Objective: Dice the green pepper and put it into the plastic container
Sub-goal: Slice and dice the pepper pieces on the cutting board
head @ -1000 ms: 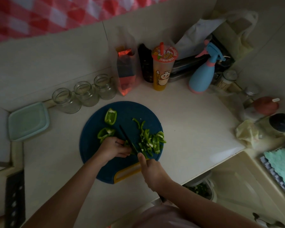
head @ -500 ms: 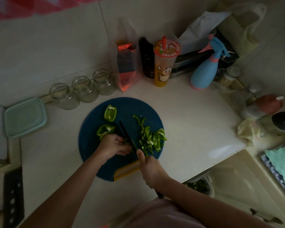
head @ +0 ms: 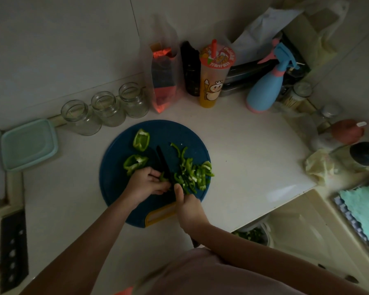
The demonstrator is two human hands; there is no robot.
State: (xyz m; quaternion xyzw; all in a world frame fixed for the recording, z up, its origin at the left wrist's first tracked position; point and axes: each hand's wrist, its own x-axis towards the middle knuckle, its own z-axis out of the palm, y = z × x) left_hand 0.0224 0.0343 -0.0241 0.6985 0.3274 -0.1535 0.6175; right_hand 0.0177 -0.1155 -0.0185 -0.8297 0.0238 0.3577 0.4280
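Note:
A round blue cutting board (head: 115, 179) lies on the white counter. Two uncut green pepper chunks (head: 141, 139) (head: 134, 163) rest on its left half. A heap of pepper strips (head: 193, 172) covers its right half. My left hand (head: 147, 183) presses a pepper piece (head: 162, 178) flat against the board. My right hand (head: 189, 206) grips a black knife (head: 163, 161) whose blade lies beside my left fingers. A pale green plastic container (head: 28, 143) sits at the far left of the counter.
Three glass jars (head: 107, 108) line the wall behind the board. A snack bag (head: 163, 81), a drink cup (head: 214, 75) and a blue spray bottle (head: 266, 86) stand at the back. A bin with green scraps (head: 251, 234) sits below the counter's front edge.
The camera has tilted down a little, so everything sits higher in the frame. Both hands stay at the same spot on the board, the knife still cutting beside my left fingers.

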